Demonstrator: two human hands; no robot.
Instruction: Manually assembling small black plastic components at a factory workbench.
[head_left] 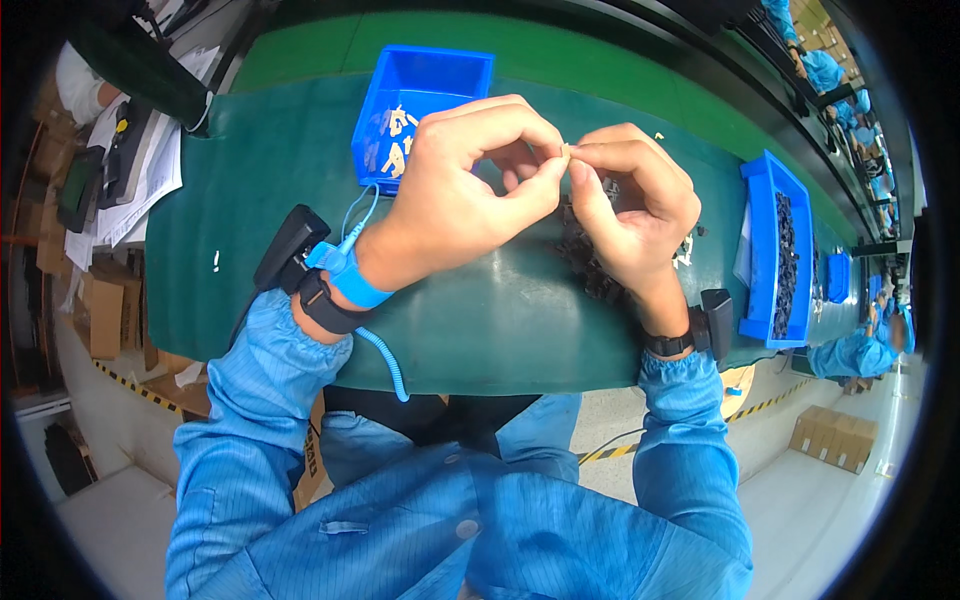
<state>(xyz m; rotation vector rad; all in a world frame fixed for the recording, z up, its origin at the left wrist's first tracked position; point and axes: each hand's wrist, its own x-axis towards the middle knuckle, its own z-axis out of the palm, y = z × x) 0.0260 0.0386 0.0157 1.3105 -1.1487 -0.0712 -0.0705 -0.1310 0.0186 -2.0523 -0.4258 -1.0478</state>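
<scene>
Pinching a tiny pale piece (566, 151), too small to make out clearly, where left hand (478, 190) and right hand (640, 205) meet, up above the green tabletop (470, 340). Wearing a blue wrist strap (352, 280) on the left. Partly behind the right hand, a heap of dark pieces (592, 268). Beyond the left hand, a blue bin (440, 68) with pale bits (394, 160) inside; farther right, a long blue tray (757, 215) full of dark parts (785, 255).

Bright, fairly even indoor light. Pale sheen on the green mat (480, 350), centre of frame. Left hand (465, 190) and right hand (640, 205) fairly crisp; pinched piece (566, 151) too small to make out. Fisheye bows the mat's long edges; black vignette round rim. Co-worker (855, 354), far right, distorted, soft.
</scene>
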